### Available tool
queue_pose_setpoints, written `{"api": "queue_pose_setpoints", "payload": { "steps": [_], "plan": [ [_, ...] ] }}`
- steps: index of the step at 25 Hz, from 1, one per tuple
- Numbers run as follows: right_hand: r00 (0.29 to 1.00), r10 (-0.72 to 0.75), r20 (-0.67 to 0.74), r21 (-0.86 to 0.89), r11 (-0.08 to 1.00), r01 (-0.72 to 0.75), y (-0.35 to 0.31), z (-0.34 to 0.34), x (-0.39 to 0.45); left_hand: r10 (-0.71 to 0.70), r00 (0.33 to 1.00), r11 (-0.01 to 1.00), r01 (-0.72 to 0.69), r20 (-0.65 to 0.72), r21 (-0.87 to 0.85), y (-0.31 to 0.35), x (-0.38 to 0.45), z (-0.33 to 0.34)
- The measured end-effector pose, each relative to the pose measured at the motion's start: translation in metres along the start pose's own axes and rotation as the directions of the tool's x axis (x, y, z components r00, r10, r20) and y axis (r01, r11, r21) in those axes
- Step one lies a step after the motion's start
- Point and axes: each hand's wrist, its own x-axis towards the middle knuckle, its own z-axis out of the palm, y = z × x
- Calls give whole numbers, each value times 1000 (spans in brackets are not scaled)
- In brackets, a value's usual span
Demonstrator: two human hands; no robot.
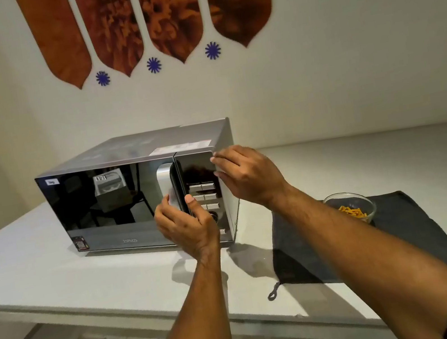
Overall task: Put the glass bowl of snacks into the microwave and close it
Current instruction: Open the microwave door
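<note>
A black and silver microwave (103, 201) stands on the white table (56, 274) with its mirrored door closed. My left hand (188, 228) grips the lower part of the silver door handle (166, 181), fingers behind it and thumb in front. My right hand (249, 173) rests on the right edge of the microwave beside the control panel (198, 173), fingers spread against the casing. The glass bowl (351, 207) with orange snack sticks sits to the right on a dark cloth (404, 230), partly hidden behind my right forearm.
The table's front edge runs diagonally below my arms, with tiled floor beneath. A white wall with orange and blue decorations stands close behind the microwave. The dark cloth has a small loop hanging at its front left corner (274, 292).
</note>
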Motion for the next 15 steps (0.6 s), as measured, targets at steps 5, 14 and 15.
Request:
{"api": "queue_pose_setpoints", "payload": {
  "steps": [5,14,15],
  "plan": [
    [990,37,139,-38,999,-32,-20,25,42,-158,985,981,165,72,-103,-5,10,5],
    [918,253,306,-73,967,-242,-30,47,65,-368,892,886,422,264,-192,-13,44,10],
    [917,262,301,-78,965,-250,-30,48,66,-352,897,896,405,266,-181,-15,46,11]
  ]
}}
